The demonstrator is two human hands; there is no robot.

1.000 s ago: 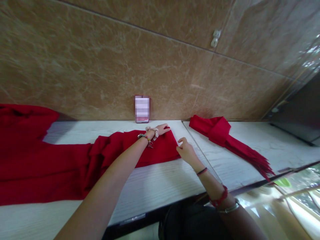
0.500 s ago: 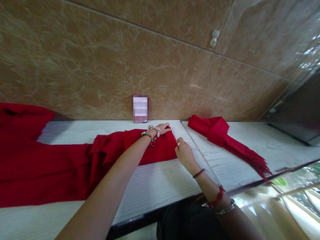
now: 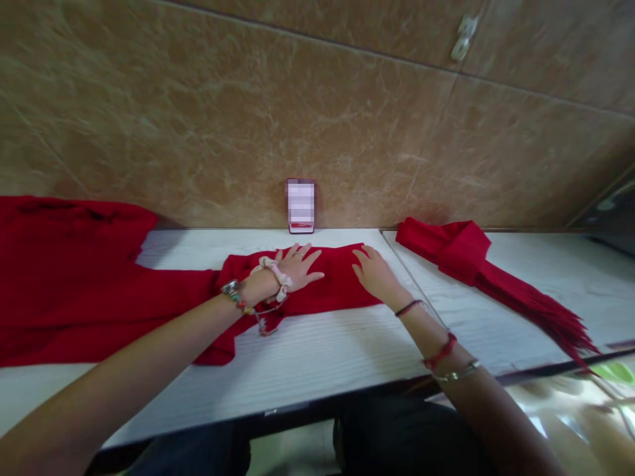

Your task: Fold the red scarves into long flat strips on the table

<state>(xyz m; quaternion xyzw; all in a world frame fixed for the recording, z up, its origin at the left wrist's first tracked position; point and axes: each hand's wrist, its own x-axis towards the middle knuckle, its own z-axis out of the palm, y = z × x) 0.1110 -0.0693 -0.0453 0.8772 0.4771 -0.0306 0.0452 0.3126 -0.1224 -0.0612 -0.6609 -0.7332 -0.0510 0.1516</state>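
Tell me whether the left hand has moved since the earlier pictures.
Yes, leftward: the left hand, earlier to the right of the upright device, now lies in front of it, spread on the red cloth.

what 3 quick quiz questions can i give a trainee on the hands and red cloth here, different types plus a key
1. Which wrist wears the pale scrunchie?
2. True or false: the fringed scarf lies to the right of the right hand.
3. Where does the left hand lie?
a) flat on the wall
b) spread on the red cloth
c) around the phone-like device

Key: 1. the left wrist; 2. true; 3. b
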